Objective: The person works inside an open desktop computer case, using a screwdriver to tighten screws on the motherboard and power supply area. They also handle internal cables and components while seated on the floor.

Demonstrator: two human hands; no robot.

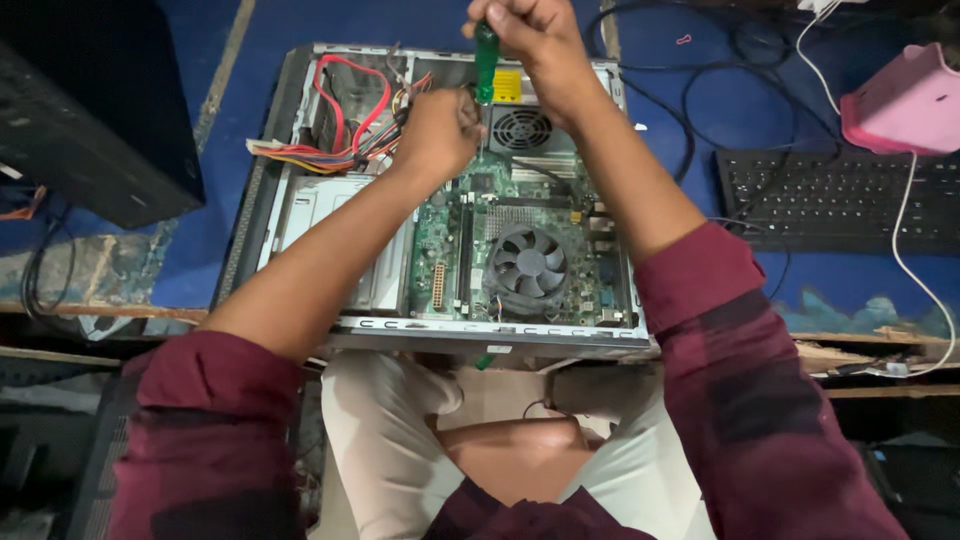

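Right hand (535, 40): closed round the green-handled screwdriver (486, 62), long axis upright, tip down into the open computer case (300, 180). Left hand (440, 130): fisted just beside the shaft, contents hidden. Nearby: rear fan (522, 128), cooler fan (530, 265), blue table (720, 100).

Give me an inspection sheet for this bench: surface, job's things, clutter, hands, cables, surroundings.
Surface: blue-covered table, worn at its front edge.
Job's things: open computer case lying flat; motherboard with cooler fan; green-handled screwdriver upright.
Clutter: pink object; black box at left.
Hands: right hand grips the screwdriver handle; left hand closed lower on it.
Cables: coloured wire bundle in the case; black cables; white cable.
Surroundings: black keyboard at right.
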